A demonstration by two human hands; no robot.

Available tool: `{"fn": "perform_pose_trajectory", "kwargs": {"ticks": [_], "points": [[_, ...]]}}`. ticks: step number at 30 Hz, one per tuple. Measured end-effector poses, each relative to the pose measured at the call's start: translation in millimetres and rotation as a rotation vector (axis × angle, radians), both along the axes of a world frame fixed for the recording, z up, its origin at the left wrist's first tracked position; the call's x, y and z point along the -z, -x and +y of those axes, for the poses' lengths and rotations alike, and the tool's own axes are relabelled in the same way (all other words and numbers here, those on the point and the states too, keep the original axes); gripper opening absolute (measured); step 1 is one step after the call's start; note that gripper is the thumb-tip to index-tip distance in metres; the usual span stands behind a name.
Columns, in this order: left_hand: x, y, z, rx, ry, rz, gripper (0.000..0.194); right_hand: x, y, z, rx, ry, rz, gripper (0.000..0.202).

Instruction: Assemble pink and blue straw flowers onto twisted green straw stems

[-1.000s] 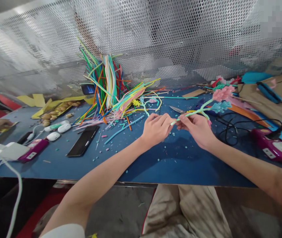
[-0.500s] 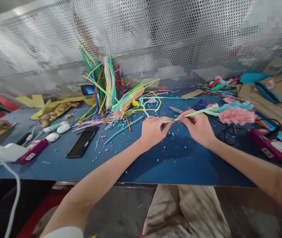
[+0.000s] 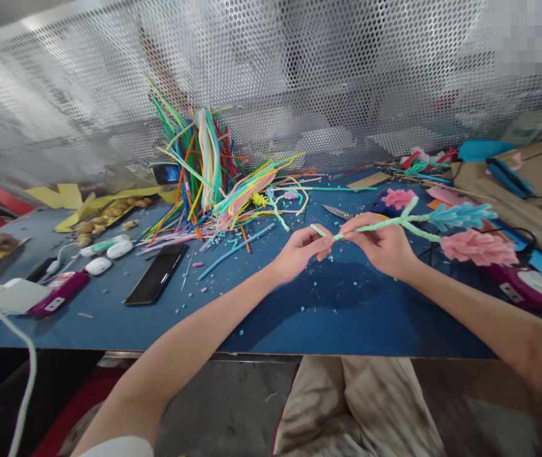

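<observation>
Head view: flower stem (image 3: 380, 223) now more level.

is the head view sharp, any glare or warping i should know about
Head view: the hands and the pipe-cleaner stem are fairly sharp; the pink tuft at the right edge is soft. The perforated metal screen throws bright glare at upper left. The table edge bows from wide-angle distortion. A pixelated patch sits at upper right.

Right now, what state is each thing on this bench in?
left hand: pinching the green stem's end
right hand: gripping the pipe-cleaner flower stem, held off the table
pink flower head: attached, in the air
phone: flat, screen dark
scissors: lying on the blue table
</observation>
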State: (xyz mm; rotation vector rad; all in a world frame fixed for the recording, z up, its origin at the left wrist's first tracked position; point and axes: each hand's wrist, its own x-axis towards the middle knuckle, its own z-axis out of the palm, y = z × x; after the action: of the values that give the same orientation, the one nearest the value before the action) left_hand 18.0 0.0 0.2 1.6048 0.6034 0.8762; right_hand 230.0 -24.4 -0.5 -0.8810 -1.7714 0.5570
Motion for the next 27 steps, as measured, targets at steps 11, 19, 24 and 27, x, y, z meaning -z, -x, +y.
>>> {"fn": "perform_pose_trajectory", "kwargs": {"ticks": [11, 19, 24, 27], "points": [[-3.6, 14, 7, -0.472, -1.426, 0.542, 0.009, 3.0, 26, -10, -0.167, 0.548, 0.541, 0.03], [-5.5, 16, 7, -0.495, -1.56, 0.642, 0.021, 2.6, 19, -5, -0.116, 0.526, 0.487, 0.025], [0.2, 7, -2, -0.504, -1.193, 0.553, 0.014, -1.8, 15, -4, -0.037, 0.376, 0.327, 0.022], [0.7, 2, -7, -0.507, -1.065, 0.509, 0.016, -5.7, 12, -4, -0.001, 0.306, 0.227, 0.021]]}}
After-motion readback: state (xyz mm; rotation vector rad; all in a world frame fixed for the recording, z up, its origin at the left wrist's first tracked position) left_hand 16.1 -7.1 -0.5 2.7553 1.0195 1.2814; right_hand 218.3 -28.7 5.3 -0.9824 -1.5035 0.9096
